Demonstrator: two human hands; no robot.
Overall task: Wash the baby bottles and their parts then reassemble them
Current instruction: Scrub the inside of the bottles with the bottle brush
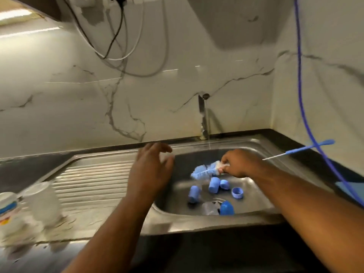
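The right hand is closed tight around the handle of a fluffy blue and white bottle brush. The brush head points to 9 o'clock and hangs over the deep part of the shiny steel sink. The left hand is open, with its fingers spread, and I can see nothing in it. It is over the sink's edge, at 9 o'clock from the brush, near it but not touching it.

The bottle parts lie down in the sink. At 6 o'clock from the brush is a tall blue plastic cap, and a small round blue cap lies right against it. Another blue cap lies at 8 o'clock from those two. A flat blue plastic ring lies at 4 o'clock from them. By the front wall of the sink, a blue dome lid sits just beside a clear soft piece.

A steel tap stands at 12 o'clock behind the sink. A thin blue and white stick brush rests on the rim at 2 o'clock. A blue cord hangs down the wall above it.

Far off at 8 o'clock, a blurry clear plastic bottle stands on the ridged steel part of the sink. Beside it is a blurry white thing with a blue band. The dark worktop runs behind them.
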